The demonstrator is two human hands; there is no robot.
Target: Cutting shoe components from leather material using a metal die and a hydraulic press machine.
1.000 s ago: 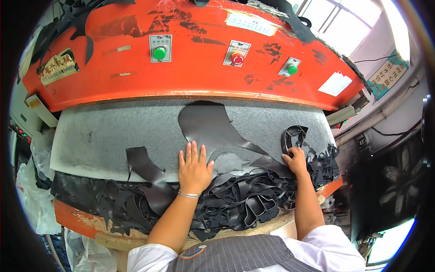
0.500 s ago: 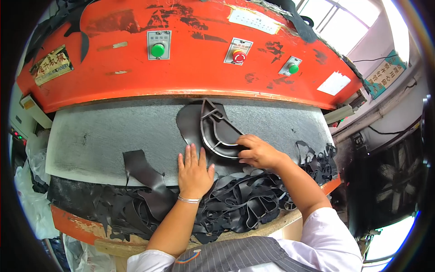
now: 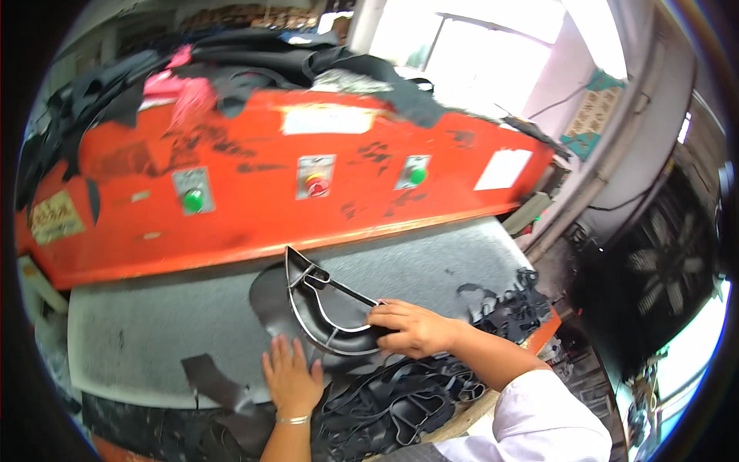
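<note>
The right hand's [image 3: 416,329] grip is clamped on the near-right end of a crescent metal die [image 3: 332,337], its long axis slanting, pointed tip far-left, over a dark sheet [image 3: 268,302] on the grey bed [image 3: 416,262]. The left hand [image 3: 292,385] lies flat, fingers apart.

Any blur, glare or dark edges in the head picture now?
Head view: the window is blown out white; the red machine panel looks smeared; fisheye falloff blackens the corners; the curved metal frame and right hand read clearer.
</note>
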